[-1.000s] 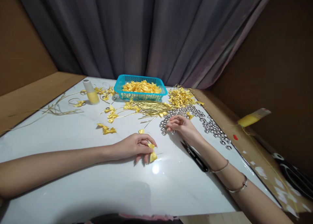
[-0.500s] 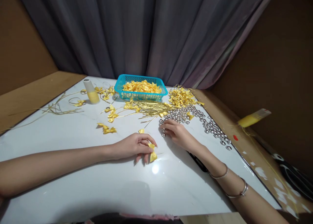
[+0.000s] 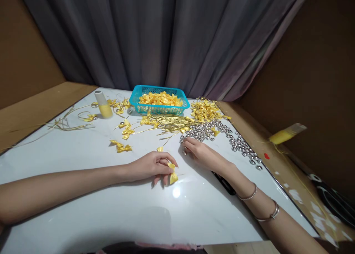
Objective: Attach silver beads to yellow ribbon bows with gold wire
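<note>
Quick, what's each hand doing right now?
Left hand: closed, pinching a yellow bow.
Right hand: curled beside the silver beads; whether it holds one cannot be told.

A single head-worn camera looks forward and down across the glossy white marbled tabletop (image 3: 111, 217) from above its near edge. The bare left hand (image 3: 151, 166) and bare right hand (image 3: 202, 154) lie near mid-view, fairly close to the lens, reaching in from the left and the lower right. Farther off, the rectangular turquoise plastic basket (image 3: 133, 100) is seen at a slant from above. The pleated grey-purple fabric curtain (image 3: 138, 43) faces the camera behind it. The brown wall (image 3: 313, 61) at right is dim and seems stretched, perhaps by a wide lens.
</note>
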Motion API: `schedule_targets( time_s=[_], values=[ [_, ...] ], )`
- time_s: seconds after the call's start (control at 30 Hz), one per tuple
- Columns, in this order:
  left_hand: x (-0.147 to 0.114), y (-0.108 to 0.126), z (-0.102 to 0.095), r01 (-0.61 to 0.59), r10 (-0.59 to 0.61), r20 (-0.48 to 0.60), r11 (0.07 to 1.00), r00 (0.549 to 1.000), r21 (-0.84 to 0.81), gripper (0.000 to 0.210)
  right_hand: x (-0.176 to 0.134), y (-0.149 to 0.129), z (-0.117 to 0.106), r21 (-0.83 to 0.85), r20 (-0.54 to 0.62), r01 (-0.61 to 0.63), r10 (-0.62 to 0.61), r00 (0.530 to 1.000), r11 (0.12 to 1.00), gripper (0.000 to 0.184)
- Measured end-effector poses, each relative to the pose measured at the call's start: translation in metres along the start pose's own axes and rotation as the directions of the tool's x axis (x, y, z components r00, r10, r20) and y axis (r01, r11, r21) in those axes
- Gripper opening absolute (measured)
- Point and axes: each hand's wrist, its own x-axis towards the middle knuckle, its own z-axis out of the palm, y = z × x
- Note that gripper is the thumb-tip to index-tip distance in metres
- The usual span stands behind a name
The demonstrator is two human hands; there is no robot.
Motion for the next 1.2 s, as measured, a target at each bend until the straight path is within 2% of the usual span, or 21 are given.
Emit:
schedule_targets(
  time_s=[0.27, 0.5, 0.63, 0.73, 0.8, 0.9, 0.97, 1.03, 1.1, 1.13, 1.2],
  values=[
    [0.0, 0.0, 0.0, 0.001, -0.001, 0.002, 1.0, 1.0, 0.005, 0.027, -0.003, 0.001, -0.005, -0.05, 0.006, 0.002, -0.002, 1.0, 0.999, 0.018],
    [0.0, 0.001, 0.0, -0.001, 0.001, 0.004, 1.0, 1.0, 0.006, 0.026, -0.004, 0.002, -0.005, -0.146, -0.063, -0.023, 0.014, 0.998, 0.989, 0.023],
    [0.0, -0.002, -0.001, -0.011, 0.011, 0.011, 1.0, 1.0, -0.002, 0.024, -0.004, 0.004, -0.006, -0.154, -0.114, -0.05, 0.032, 0.993, 0.987, 0.026],
    [0.0, -0.004, -0.002, -0.024, 0.024, 0.017, 1.0, 1.0, -0.005, 0.022, -0.005, 0.005, -0.01, -0.112, -0.248, -0.065, 0.036, 0.968, 0.992, 0.025],
    [0.0, -0.004, -0.001, -0.026, 0.026, 0.019, 1.0, 0.999, -0.014, 0.021, -0.006, 0.003, -0.015, -0.029, -0.421, -0.078, 0.059, 0.905, 0.997, 0.023],
    [0.0, -0.002, 0.0, -0.023, 0.023, 0.013, 0.999, 1.0, -0.026, 0.02, -0.008, -0.006, -0.026, 0.128, -0.658, -0.096, 0.157, 0.737, 0.987, 0.018],
    [0.0, -0.002, 0.001, -0.03, 0.03, 0.001, 0.999, 1.0, -0.031, 0.021, -0.01, -0.012, -0.035, 0.23, -0.74, -0.122, 0.255, 0.622, 0.965, 0.016],
    [0.001, -0.001, 0.001, -0.038, 0.038, -0.01, 0.999, 0.999, -0.036, 0.022, -0.012, -0.015, -0.042, 0.358, -0.76, -0.145, 0.379, 0.528, 0.922, 0.014],
    [0.0, -0.001, 0.002, -0.041, 0.041, -0.017, 0.998, 0.999, -0.038, 0.022, -0.013, -0.015, -0.048, 0.524, -0.727, -0.105, 0.508, 0.462, 0.845, 0.012],
    [0.0, -0.001, 0.002, -0.041, 0.041, -0.02, 0.998, 0.999, -0.04, 0.022, -0.014, -0.013, -0.051, 0.617, -0.688, -0.059, 0.574, 0.444, 0.785, 0.012],
    [0.0, -0.001, 0.002, -0.05, 0.048, -0.03, 0.998, 0.998, -0.049, 0.022, -0.015, -0.006, -0.055, 0.796, -0.558, 0.036, 0.708, 0.434, 0.605, 0.011]
  ],
)
